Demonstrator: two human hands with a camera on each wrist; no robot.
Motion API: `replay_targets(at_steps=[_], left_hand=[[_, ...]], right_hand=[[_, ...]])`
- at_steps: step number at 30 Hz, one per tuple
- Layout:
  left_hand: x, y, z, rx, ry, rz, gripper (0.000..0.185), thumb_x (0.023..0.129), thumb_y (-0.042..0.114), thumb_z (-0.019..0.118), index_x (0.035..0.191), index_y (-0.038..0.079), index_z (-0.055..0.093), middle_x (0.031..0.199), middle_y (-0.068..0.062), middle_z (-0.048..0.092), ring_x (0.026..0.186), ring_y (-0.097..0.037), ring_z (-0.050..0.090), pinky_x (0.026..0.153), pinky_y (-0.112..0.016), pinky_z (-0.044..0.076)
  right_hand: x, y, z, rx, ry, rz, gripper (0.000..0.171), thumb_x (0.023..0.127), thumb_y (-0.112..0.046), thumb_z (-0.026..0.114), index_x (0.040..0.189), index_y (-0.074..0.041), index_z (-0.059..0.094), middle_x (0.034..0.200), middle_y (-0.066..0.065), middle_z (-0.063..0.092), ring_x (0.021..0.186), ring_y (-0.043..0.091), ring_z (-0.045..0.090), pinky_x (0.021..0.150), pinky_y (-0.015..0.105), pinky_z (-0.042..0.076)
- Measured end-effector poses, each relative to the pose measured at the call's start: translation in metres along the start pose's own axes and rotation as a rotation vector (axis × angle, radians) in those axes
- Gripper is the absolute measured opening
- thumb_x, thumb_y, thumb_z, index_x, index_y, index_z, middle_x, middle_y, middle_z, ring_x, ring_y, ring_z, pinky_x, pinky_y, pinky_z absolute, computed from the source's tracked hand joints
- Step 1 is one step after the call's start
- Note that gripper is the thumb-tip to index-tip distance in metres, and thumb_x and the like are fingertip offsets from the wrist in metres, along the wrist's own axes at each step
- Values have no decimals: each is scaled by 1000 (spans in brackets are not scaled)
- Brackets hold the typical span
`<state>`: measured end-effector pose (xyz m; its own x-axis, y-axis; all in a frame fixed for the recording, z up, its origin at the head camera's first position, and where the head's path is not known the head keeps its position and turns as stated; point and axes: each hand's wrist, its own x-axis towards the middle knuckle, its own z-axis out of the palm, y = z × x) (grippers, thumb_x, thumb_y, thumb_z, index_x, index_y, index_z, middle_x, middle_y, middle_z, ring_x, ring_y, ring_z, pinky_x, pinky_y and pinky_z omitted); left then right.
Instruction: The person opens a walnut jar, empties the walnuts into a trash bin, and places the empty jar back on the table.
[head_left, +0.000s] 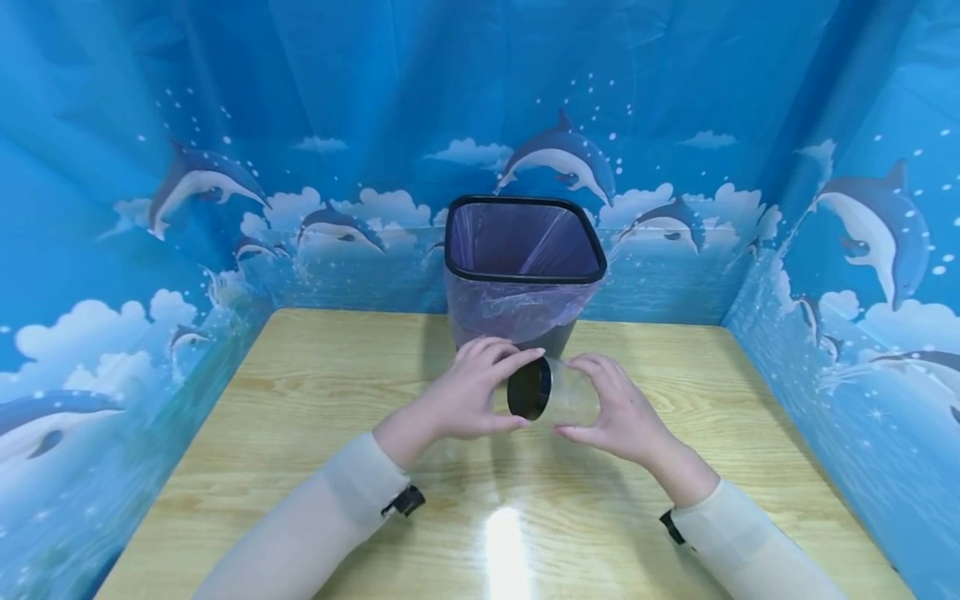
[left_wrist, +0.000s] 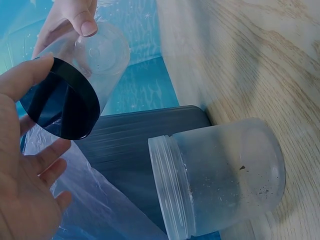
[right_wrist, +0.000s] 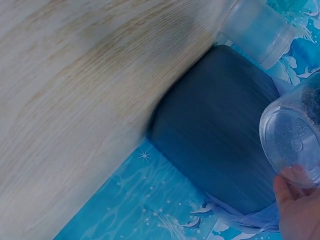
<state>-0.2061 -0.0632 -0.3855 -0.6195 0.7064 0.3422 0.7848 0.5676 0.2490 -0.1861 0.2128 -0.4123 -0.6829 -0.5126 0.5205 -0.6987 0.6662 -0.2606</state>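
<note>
Between my hands, in front of the bin, is a clear plastic jar (head_left: 573, 393) tipped on its side, its black lid (head_left: 528, 390) facing left. My left hand (head_left: 468, 393) has its fingers at the lid's top edge and its thumb at the lower edge. Around the jar's body from the other end, my right hand (head_left: 626, 410) grips with fingers above and thumb below. The left wrist view shows the lid on the jar's mouth. A second clear jar (left_wrist: 227, 180), lidless with a threaded neck, stands by the bin and has dark specks inside.
A dark bin (head_left: 512, 337) with a black rim and purple liner bag stands at the back of the wood-grain table (head_left: 315, 400). Blue dolphin-print curtains (head_left: 360, 100) enclose the back and both sides. From the head view, the second jar is mostly hidden behind my left hand.
</note>
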Motion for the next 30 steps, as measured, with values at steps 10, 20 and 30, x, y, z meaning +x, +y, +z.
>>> replay_targets(at_steps=[10, 20, 30], left_hand=[[1, 0, 1, -8, 36, 44, 92, 79, 47, 83, 156, 25, 37, 141, -6, 51, 134, -27, 40, 112, -55, 27], [0, 3, 0, -15, 30, -10, 92, 83, 62, 72, 156, 21, 34, 147, -6, 45, 137, -26, 37, 115, -55, 24], [1, 8, 4, 67, 46, -187, 88, 87, 74, 52, 153, 18, 40, 136, -4, 59, 131, -26, 45, 112, -51, 30]], right_hand=[[-1, 2, 1, 13, 13, -5, 94, 64, -34, 94, 139, -2, 48, 134, 14, 52, 124, 32, 50, 100, 52, 45], [0, 3, 1, 16, 24, -14, 94, 63, -34, 94, 138, -2, 49, 134, 15, 53, 124, 33, 50, 100, 52, 46], [1, 1, 0, 14, 26, -6, 93, 64, -37, 93, 139, -5, 48, 134, 14, 53, 125, 33, 50, 100, 52, 45]])
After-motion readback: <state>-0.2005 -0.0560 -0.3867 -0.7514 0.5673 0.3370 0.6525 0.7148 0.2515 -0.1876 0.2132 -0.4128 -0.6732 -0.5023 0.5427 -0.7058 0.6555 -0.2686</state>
